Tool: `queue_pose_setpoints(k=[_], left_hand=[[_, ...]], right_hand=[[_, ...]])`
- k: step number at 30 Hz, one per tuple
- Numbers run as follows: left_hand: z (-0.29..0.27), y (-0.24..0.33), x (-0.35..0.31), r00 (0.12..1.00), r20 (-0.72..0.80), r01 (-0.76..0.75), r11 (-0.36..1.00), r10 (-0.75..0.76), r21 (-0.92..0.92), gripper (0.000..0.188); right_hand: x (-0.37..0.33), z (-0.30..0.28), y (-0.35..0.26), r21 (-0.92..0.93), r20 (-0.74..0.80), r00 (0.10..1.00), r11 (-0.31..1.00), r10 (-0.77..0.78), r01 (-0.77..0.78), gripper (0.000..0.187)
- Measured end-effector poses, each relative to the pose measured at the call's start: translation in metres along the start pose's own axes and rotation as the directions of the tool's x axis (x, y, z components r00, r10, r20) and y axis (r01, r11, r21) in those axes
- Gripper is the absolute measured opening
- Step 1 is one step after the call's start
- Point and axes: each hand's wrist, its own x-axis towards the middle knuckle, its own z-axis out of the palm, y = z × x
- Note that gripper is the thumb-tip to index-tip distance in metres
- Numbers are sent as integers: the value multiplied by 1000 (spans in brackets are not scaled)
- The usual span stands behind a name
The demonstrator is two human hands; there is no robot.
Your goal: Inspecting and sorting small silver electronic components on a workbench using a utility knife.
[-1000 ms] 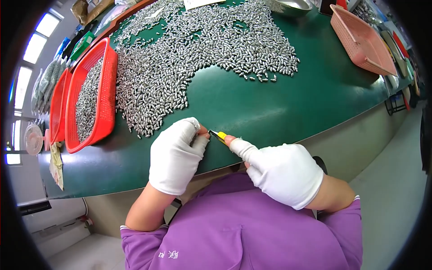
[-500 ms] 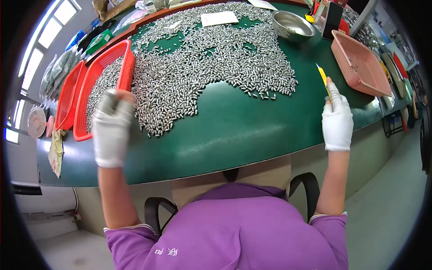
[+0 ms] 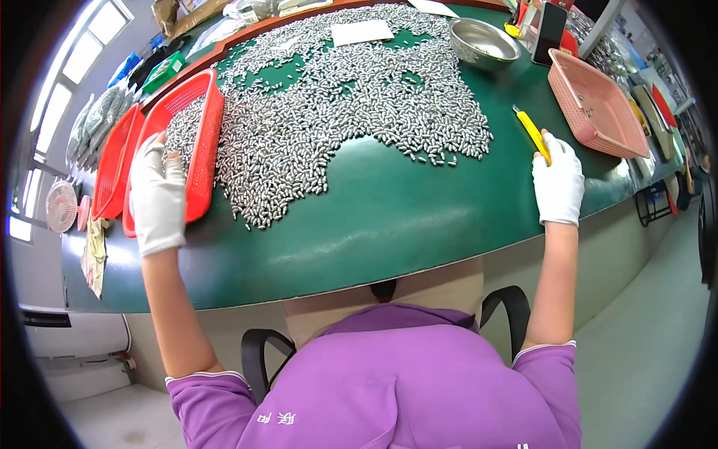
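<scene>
My left hand, in a white glove with bare fingertips, reaches over the near end of a red plastic basket. Its fingers are apart, close above the small silvery metal parts inside, and nothing shows between them. My right hand, gloved alike, is closed around a yellow utility knife over the right part of the table. The knife points away and to the left, its tip bare of anything. A wide layer of the same small metal parts covers the table between both hands.
A second red basket stands at far left, beside a small fan. At the back right are a steel bowl, a phone and a pink basket. A white paper lies on the parts; the green table's edge runs before me.
My left hand has moved left, from the basket's right rim into its near end, and its fingers have spread. My right hand has risen slightly, and the knife has tilted further left.
</scene>
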Motion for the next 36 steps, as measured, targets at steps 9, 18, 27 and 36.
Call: queue_pose_setpoints(k=[9,18,27,36], left_hand=[[37,114,-49,764,517,-328,922,386,-204,68],[67,152,-35,660,428,-503,786,617,-359,61],[85,154,-14,658,328,-589,735,678,-336,57],[43,128,-29,904,412,397,130,117,-908,41]], right_hand=[[-1,-4,-4,20,19,1000,1000,21,-22,36],[-2,-3,-4,24,3,999,999,48,-48,34],[-3,-21,-21,142,-240,965,979,-106,143,30],[16,-36,-136,537,-122,698,545,-705,644,4]])
